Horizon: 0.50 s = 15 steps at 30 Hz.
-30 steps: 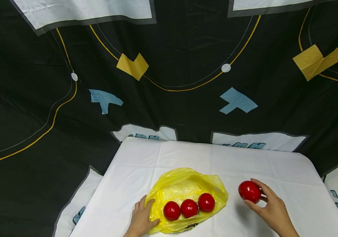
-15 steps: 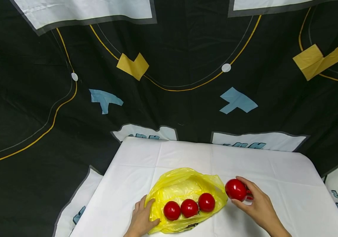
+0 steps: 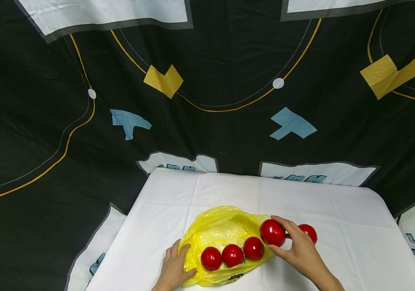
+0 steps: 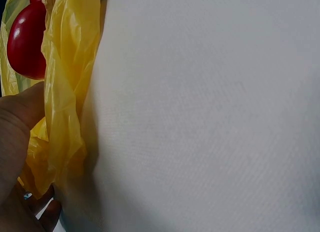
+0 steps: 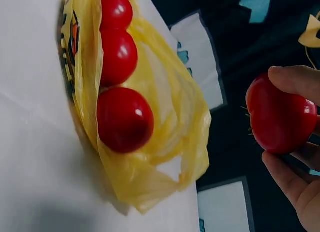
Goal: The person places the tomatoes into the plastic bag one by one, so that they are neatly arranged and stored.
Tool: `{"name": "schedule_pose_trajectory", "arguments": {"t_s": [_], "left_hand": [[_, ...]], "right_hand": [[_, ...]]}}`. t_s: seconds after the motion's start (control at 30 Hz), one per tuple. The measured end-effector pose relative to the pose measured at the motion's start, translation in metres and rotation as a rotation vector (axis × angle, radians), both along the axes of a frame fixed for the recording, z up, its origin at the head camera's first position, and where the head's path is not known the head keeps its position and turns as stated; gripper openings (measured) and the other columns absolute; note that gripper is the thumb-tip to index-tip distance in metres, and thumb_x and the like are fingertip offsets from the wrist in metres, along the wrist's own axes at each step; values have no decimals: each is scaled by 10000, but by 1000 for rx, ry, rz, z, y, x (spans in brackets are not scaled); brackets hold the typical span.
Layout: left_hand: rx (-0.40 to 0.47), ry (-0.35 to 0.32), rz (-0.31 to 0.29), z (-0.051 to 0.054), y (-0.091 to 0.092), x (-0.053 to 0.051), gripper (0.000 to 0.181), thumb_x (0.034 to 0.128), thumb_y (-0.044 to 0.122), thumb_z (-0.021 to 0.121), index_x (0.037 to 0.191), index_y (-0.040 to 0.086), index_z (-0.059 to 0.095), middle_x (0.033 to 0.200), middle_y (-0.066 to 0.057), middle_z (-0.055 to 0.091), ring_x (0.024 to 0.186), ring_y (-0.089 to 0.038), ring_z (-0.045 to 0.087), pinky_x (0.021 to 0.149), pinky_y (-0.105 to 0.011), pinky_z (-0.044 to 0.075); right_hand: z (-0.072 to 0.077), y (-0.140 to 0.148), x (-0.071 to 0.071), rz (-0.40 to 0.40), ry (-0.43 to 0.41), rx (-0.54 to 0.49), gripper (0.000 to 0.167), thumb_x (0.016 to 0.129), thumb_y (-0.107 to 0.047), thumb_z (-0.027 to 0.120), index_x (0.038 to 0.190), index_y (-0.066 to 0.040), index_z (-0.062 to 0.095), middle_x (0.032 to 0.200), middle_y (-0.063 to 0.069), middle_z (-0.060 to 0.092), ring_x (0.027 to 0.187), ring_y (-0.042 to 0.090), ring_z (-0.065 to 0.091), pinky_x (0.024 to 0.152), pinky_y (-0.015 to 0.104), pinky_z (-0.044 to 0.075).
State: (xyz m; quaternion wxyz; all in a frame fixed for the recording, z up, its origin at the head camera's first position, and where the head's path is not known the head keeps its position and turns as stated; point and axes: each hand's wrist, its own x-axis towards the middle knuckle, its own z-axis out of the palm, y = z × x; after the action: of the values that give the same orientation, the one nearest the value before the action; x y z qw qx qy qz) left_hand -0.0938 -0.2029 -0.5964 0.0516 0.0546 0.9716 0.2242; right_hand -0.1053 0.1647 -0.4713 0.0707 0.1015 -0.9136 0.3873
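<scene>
Now, lower centre, the left hand (image 3: 172,266) pinches the yellow bag (image 3: 222,235), three tomatoes (image 3: 233,256) inside; the right hand (image 3: 299,251), fingers half-curled, grips a fourth tomato (image 3: 272,232) at the bag's right edge. Bagging, apparently; next calls for lowering it inside. A fifth tomato (image 3: 310,232) sits right, on the worktop (image 3: 360,234).

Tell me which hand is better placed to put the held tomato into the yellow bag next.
The right hand, I'd judge: it grips the held tomato near the right edge of the yellow bag. The left hand seems less free, since it pinches the bag's left side.
</scene>
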Motion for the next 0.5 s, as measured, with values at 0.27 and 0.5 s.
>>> {"name": "schedule_pose_trajectory", "arguments": {"t_s": [0.27, 0.5], "left_hand": [[3, 7, -2, 0, 1, -1, 790, 672, 412, 805, 1320, 75, 503, 1424, -237, 289, 1183, -354, 335, 862, -487, 370], [5, -2, 0, 0, 0, 0, 795, 672, 408, 810, 1323, 78, 495, 1425, -232, 287, 1204, -365, 322, 897, -513, 361]], "right_hand": [[-5, -29, -8, 68, -77, -32, 747, 666, -176, 870, 1325, -203, 518, 1267, -20, 565, 1014, 177, 598, 776, 318, 538], [-14, -51, -14, 152, -122, -29, 720, 694, -169, 849, 1321, -197, 496, 1261, -12, 555, 1063, 209, 574, 785, 377, 537]]}}
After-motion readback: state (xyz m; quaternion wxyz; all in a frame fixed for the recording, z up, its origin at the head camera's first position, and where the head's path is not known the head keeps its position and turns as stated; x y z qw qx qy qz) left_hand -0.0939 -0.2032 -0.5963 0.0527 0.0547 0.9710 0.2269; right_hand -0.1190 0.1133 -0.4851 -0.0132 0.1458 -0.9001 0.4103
